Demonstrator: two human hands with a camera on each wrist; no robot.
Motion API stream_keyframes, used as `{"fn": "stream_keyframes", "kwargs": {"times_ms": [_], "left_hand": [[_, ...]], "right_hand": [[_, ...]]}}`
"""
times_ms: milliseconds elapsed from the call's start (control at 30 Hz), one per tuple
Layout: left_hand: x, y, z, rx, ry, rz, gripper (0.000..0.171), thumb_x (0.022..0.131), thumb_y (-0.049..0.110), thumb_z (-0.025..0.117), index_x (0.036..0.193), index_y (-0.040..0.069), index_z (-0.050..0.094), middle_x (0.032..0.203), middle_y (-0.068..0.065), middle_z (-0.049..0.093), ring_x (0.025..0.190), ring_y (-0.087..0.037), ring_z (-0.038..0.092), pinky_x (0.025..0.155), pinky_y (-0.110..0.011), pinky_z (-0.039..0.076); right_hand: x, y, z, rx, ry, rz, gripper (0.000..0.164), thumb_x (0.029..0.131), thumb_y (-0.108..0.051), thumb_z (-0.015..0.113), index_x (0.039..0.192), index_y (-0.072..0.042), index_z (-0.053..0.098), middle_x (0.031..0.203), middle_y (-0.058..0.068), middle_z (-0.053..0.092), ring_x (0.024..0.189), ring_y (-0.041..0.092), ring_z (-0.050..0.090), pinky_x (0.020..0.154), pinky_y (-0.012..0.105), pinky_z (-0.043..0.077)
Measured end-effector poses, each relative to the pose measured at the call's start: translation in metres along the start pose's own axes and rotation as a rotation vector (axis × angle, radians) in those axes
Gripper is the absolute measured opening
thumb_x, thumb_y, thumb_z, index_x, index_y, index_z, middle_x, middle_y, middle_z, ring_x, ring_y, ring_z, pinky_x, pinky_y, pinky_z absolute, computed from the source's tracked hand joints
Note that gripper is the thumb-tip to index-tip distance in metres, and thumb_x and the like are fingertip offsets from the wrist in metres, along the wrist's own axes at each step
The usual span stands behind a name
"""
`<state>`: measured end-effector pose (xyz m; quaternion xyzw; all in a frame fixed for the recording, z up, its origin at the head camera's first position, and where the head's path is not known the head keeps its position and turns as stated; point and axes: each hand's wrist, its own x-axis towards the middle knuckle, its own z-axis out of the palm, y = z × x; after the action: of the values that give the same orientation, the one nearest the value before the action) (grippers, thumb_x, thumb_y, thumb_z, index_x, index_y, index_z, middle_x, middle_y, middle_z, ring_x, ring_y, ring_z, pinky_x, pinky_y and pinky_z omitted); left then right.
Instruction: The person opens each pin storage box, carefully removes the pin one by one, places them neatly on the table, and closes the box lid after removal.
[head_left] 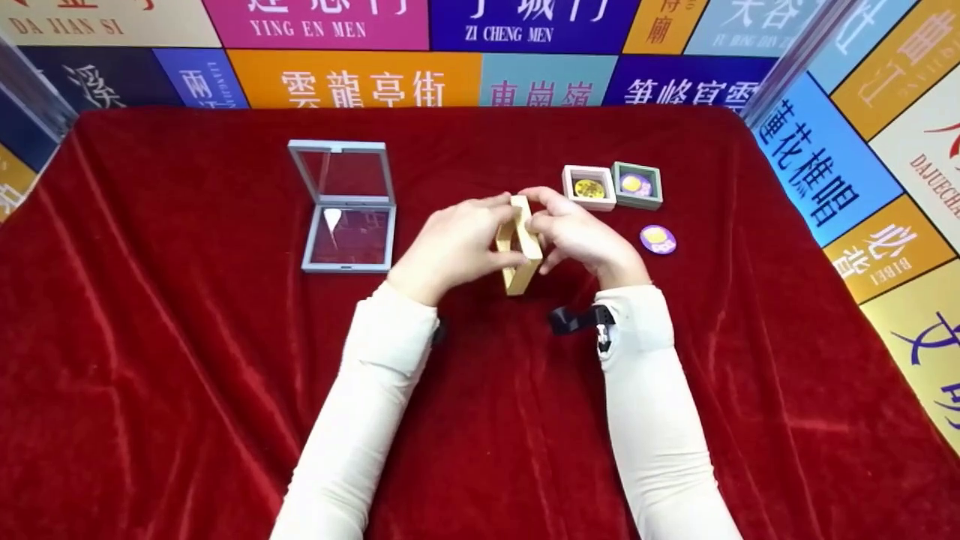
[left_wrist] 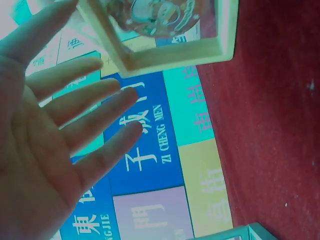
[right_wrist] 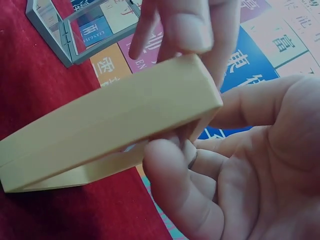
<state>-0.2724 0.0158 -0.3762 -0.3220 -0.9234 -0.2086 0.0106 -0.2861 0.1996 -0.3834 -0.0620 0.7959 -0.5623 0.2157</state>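
- Two hands, one frame: the yellow frame (right_wrist: 110, 112) is between the left hand (head_left: 461, 244) and the right hand (head_left: 589, 236), tilted up on edge.
- The right hand pinches it near one corner, its thumb at the gap.
- The left hand's fingers are spread, its thumb touching the frame – how firmly, I cannot tell.
- One disc (left_wrist: 160, 15) shows through the frame's window; whether it sits inside is unclear.
- Left of the grip: one grey frame (head_left: 354, 200), unfolded, one half raised.
- Beyond the grip, to the right: two boxes side by side – a pale box (head_left: 596, 203) with one yellow disc (head_left: 589, 188), a green box (head_left: 637, 202) with one purple disc (head_left: 636, 184).
- Right of the grip, nearer than the boxes: one loose disc (head_left: 658, 240).
- Under everything: one red cloth (head_left: 510, 420).
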Motion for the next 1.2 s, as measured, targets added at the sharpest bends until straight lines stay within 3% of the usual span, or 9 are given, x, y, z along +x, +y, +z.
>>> {"fn": "stream_keyframes", "kwargs": {"times_ms": [133, 333, 533, 667, 800, 967, 1200], "left_hand": [[0.002, 0.005, 0.003, 0.025, -0.021, 0.021, 0.047, 0.08, 0.052, 0.069, 0.11, 0.016, 0.065, 0.139, -0.006, 0.054, 0.105, -0.025, 0.063, 0.082, -0.044, 0.053], [0.002, 0.006, 0.001, 0.063, -0.062, -0.004, 0.044, 0.086, 0.043, 0.065, 0.119, 0.014, 0.06, 0.143, -0.01, 0.05, 0.107, -0.027, 0.062, 0.085, -0.046, 0.052], [0.001, 0.006, 0.002, 0.062, -0.048, -0.006, 0.05, 0.085, 0.044, 0.066, 0.124, 0.014, 0.059, 0.145, -0.01, 0.047, 0.11, -0.027, 0.062, 0.087, -0.044, 0.053], [0.0, 0.006, 0.005, 0.061, -0.024, -0.007, 0.044, 0.082, 0.045, 0.07, 0.112, 0.014, 0.063, 0.121, -0.008, 0.066, 0.096, -0.025, 0.063, 0.082, -0.041, 0.053], [0.0, 0.005, 0.005, 0.066, -0.019, -0.016, 0.039, 0.082, 0.042, 0.071, 0.104, 0.012, 0.063, 0.097, -0.007, 0.069, 0.09, -0.027, 0.063, 0.079, -0.042, 0.052], [0.0, 0.004, 0.002, 0.077, -0.024, -0.032, 0.039, 0.08, 0.042, 0.073, 0.101, 0.011, 0.062, 0.095, -0.007, 0.068, 0.089, -0.028, 0.063, 0.08, -0.042, 0.052], [0.001, 0.006, 0.001, 0.072, -0.035, -0.026, 0.038, 0.08, 0.042, 0.073, 0.1, 0.012, 0.063, 0.094, -0.007, 0.068, 0.088, -0.029, 0.063, 0.079, -0.042, 0.052]], "right_hand": [[0.001, 0.001, -0.001, 0.012, 0.01, 0.01, 0.045, 0.089, -0.005, 0.037, 0.134, -0.009, 0.041, 0.092, 0.007, 0.06, 0.06, 0.014, 0.058, 0.051, 0.028, 0.053], [0.006, -0.001, 0.003, 0.013, 0.04, 0.042, 0.044, 0.089, -0.007, 0.039, 0.132, -0.011, 0.041, 0.083, 0.004, 0.06, 0.056, 0.013, 0.054, 0.047, 0.027, 0.05], [0.009, 0.001, 0.007, 0.054, 0.052, 0.079, 0.036, 0.092, -0.013, 0.04, 0.127, -0.016, 0.038, 0.077, 0.003, 0.057, 0.055, 0.013, 0.053, 0.047, 0.026, 0.048], [0.01, 0.005, 0.006, 0.047, 0.018, 0.084, 0.035, 0.092, -0.017, 0.04, 0.126, -0.019, 0.035, 0.076, 0.003, 0.056, 0.057, 0.013, 0.055, 0.048, 0.026, 0.048], [0.011, 0.005, 0.008, 0.019, 0.011, 0.071, 0.037, 0.091, -0.017, 0.039, 0.126, -0.02, 0.032, 0.074, 0.003, 0.053, 0.056, 0.013, 0.053, 0.047, 0.025, 0.047], [0.011, 0.002, 0.011, -0.041, 0.016, 0.054, 0.036, 0.092, -0.018, 0.039, 0.127, -0.021, 0.03, 0.072, 0.004, 0.052, 0.055, 0.015, 0.051, 0.048, 0.026, 0.047], [0.009, 0.002, 0.01, -0.021, 0.004, 0.07, 0.038, 0.092, -0.016, 0.039, 0.128, -0.022, 0.028, 0.068, 0.003, 0.05, 0.053, 0.014, 0.048, 0.047, 0.025, 0.047]]}}
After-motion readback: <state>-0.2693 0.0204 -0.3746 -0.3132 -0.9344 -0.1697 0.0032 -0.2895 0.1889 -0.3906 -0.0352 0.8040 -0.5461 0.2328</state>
